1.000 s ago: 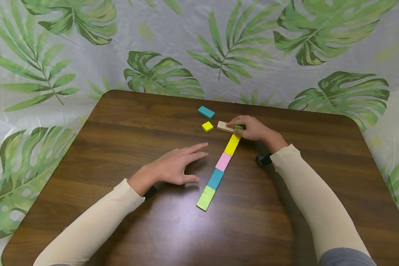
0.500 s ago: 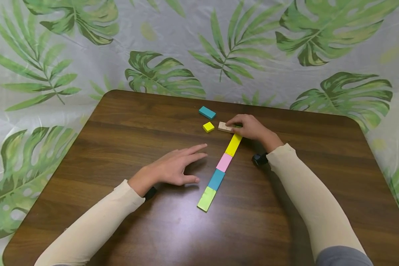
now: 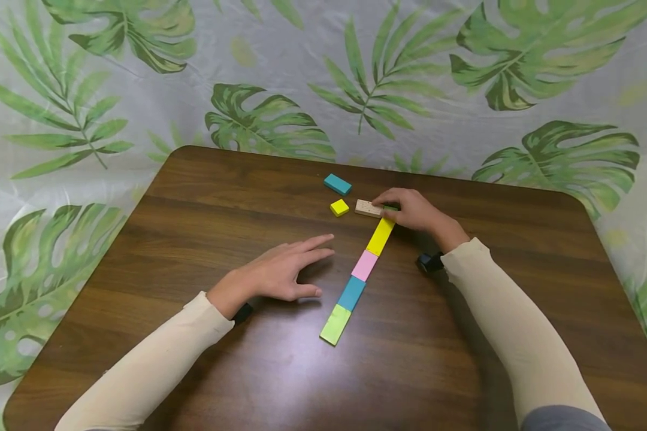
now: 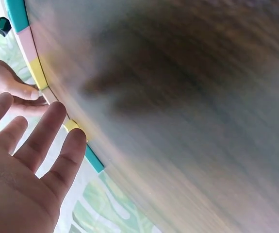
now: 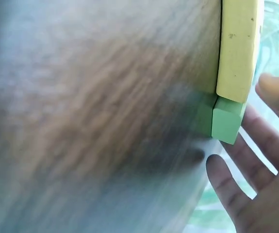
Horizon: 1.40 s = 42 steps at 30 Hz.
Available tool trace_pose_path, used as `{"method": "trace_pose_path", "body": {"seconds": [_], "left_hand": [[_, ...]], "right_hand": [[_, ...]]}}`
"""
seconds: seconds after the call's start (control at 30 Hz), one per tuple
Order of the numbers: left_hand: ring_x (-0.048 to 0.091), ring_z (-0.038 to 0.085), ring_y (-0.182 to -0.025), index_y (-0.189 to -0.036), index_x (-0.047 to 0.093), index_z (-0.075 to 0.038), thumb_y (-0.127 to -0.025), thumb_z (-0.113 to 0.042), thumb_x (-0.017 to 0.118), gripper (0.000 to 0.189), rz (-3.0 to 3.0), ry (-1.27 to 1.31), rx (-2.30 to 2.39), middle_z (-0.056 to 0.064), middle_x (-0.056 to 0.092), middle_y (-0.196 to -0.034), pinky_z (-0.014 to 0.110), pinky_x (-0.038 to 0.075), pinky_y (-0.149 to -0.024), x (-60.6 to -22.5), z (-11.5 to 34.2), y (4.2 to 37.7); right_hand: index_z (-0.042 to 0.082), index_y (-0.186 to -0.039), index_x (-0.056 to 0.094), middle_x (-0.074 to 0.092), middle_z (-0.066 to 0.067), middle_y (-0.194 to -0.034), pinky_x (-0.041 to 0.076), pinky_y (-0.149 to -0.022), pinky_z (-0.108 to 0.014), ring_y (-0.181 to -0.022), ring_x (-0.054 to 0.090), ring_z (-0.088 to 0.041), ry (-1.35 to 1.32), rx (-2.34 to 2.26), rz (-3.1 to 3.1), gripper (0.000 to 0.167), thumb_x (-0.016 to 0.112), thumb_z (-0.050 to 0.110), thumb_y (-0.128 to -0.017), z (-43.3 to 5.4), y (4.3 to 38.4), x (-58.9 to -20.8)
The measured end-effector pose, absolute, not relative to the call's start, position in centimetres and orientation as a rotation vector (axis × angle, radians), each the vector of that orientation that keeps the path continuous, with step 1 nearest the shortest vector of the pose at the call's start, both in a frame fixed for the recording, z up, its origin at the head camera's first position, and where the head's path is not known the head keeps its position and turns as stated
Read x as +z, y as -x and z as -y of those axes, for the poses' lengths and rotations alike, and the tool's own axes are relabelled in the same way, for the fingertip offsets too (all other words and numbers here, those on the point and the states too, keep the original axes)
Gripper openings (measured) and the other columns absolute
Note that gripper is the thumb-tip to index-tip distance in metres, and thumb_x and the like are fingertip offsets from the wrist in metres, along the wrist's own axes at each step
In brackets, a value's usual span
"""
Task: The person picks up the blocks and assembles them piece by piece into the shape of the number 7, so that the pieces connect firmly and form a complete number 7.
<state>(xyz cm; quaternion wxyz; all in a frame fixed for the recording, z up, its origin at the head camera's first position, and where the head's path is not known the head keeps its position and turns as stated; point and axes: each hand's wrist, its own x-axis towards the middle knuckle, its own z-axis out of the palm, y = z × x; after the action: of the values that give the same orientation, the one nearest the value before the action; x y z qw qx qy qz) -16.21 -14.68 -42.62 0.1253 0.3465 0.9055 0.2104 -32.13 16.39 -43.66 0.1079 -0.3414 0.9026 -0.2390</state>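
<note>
A row of flat blocks runs away from the person in the head view: a light green block (image 3: pixel 335 324), a blue block (image 3: pixel 351 293), a pink block (image 3: pixel 365 265) and a yellow block (image 3: pixel 381 236). At its far end is a green block (image 5: pixel 226 122), mostly covered by the right hand in the head view. My right hand (image 3: pixel 414 209) is around that end, fingers loosely spread, near a plain wooden block (image 3: pixel 368 208). Whether its fingertips touch either block, I cannot tell. Left of the row, my left hand (image 3: pixel 280 270) has its fingers extended and holds nothing.
Beyond the left hand lie a small yellow block (image 3: pixel 339 208) and a teal block (image 3: pixel 337 184), both apart from the row. The brown wooden table (image 3: pixel 194 197) has its far edge close behind the teal block. A leaf-print cloth (image 3: pixel 269 48) hangs behind it.
My right hand shifted slightly left over the green block, then back to the right, showing a little green again. The left hand and the blocks look unchanged.
</note>
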Motion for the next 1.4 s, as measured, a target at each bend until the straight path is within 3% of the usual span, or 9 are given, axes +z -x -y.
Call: {"method": "trace_pose_path", "body": {"seconds": [0.27, 0.77, 1.1, 1.4], "left_hand": [[0.037, 0.023, -0.148, -0.152, 0.041, -0.017, -0.089, -0.047, 0.067, 0.074, -2.632, -1.007, 0.616, -0.001, 0.021, -0.167, 0.057, 0.039, -0.111, -42.7, 14.6, 16.3], [0.037, 0.025, -0.148, -0.152, 0.041, -0.017, -0.089, -0.046, 0.067, 0.073, -2.643, -0.978, 0.620, 0.000, 0.021, -0.167, 0.057, 0.038, -0.112, -42.6, 15.0, 16.6], [0.042, 0.026, -0.144, -0.150, 0.043, -0.012, -0.092, -0.041, 0.067, 0.069, -2.665, -0.982, 0.618, 0.002, 0.021, -0.167, 0.053, 0.043, -0.108, -42.4, 14.8, 17.1], [0.037, 0.027, -0.148, -0.151, 0.043, -0.013, -0.092, -0.041, 0.066, 0.069, -2.667, -0.971, 0.600, 0.002, 0.020, -0.167, 0.057, 0.038, -0.112, -42.4, 14.7, 17.1]], "right_hand": [[0.009, -0.126, 0.069, 0.065, -0.015, -0.131, 0.045, -0.105, -0.054, -0.125, 0.057, -0.036, 0.891, -0.744, -2.669, 0.031, 0.064, 0.011, -0.095, -16.4, 31.9, -44.0], [0.006, -0.122, 0.070, 0.064, -0.017, -0.131, 0.044, -0.106, -0.055, -0.126, 0.056, -0.038, 0.929, -0.751, -2.657, 0.029, 0.061, 0.005, -0.095, -17.0, 32.1, -44.1], [0.006, -0.135, 0.060, 0.058, -0.019, -0.138, 0.048, -0.098, -0.054, -0.115, 0.059, -0.037, 0.829, -0.696, -2.682, 0.043, 0.064, 0.009, -0.092, -17.5, 31.7, -43.4], [0.007, -0.131, 0.063, 0.059, -0.019, -0.138, 0.042, -0.108, -0.056, -0.132, 0.050, -0.039, 0.825, -0.695, -2.660, 0.039, 0.062, 0.007, -0.093, -17.3, 31.7, -43.4]]}}
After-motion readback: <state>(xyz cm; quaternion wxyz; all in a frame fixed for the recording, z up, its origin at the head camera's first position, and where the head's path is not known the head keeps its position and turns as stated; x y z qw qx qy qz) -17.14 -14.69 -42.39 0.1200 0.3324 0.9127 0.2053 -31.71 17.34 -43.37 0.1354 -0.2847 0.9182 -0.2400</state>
